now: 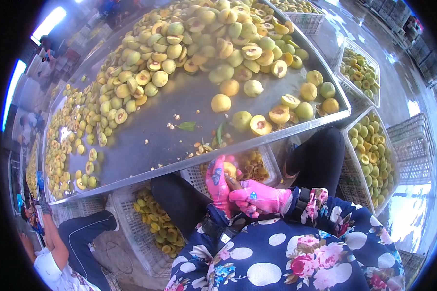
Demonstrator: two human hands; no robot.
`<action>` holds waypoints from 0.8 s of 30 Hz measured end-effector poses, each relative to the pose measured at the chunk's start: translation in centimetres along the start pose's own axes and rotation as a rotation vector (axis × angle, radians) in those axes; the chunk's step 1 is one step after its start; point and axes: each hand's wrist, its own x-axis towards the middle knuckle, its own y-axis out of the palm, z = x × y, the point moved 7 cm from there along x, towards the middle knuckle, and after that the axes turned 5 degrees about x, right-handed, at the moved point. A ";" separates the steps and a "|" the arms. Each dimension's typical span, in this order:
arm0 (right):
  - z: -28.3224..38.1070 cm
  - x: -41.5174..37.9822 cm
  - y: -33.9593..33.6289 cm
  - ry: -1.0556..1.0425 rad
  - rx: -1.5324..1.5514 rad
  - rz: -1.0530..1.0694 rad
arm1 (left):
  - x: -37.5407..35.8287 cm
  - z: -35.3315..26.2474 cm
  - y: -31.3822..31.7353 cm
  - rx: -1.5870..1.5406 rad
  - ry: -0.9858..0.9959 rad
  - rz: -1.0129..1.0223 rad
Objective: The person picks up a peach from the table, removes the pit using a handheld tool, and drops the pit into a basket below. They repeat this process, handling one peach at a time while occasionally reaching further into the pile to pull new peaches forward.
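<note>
You are sitting at the table [126, 153], and the heap [131, 58] of whole and split fruit is covering much of its top, with a bare stretch lying nearer you. Between your legs [323, 157] the crate [193, 175] is standing under the table's near edge, and it is holding yellowish-brown pieces [257, 169].

Your left hand [218, 185] and right hand [263, 197] are meeting over that crate, both wearing pink gloves. Judging by the split ones around you, you are probably opening or pitting the fruit [229, 169] — the next move is calling for a firm left hold while the right works the flesh apart.

The left fingers are wrapping the fruit narrowly, with little gap showing. The right fingers are curling in, their tips bunching just beside the left palm; a dark brown shape is showing against the fruit, and I cannot tell whether it is a bare thumb or a tool. So the right grip is staying unclear — its inside is hidden.

On the table, the leaf [186, 126] is lying near a few pale bits [170, 126].
</note>
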 end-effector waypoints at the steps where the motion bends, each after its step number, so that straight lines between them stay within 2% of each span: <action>1: -0.1 0.2 -0.1 0.004 0.009 0.004 | -0.1 -0.2 0.1 0.019 0.001 -0.013; 5: 0.4 0.0 0.0 0.002 -0.056 -0.011 | 0.4 0.9 -0.6 -0.006 -0.033 -0.004; 11: 0.1 0.2 0.4 -0.012 0.025 0.024 | 0.4 1.1 -1.0 -0.065 -0.048 0.051; 14: 0.0 0.4 -0.7 -0.042 -0.128 0.042 | 0.2 0.9 -0.5 -0.035 -0.050 0.088; 18: 1.0 -0.5 -2.0 0.084 -0.383 -0.056 | -0.6 -0.2 0.1 0.017 -0.086 0.103; 24: 1.5 -1.1 -3.3 0.149 -0.624 -0.161 | -0.4 0.8 -0.4 0.060 -0.192 0.090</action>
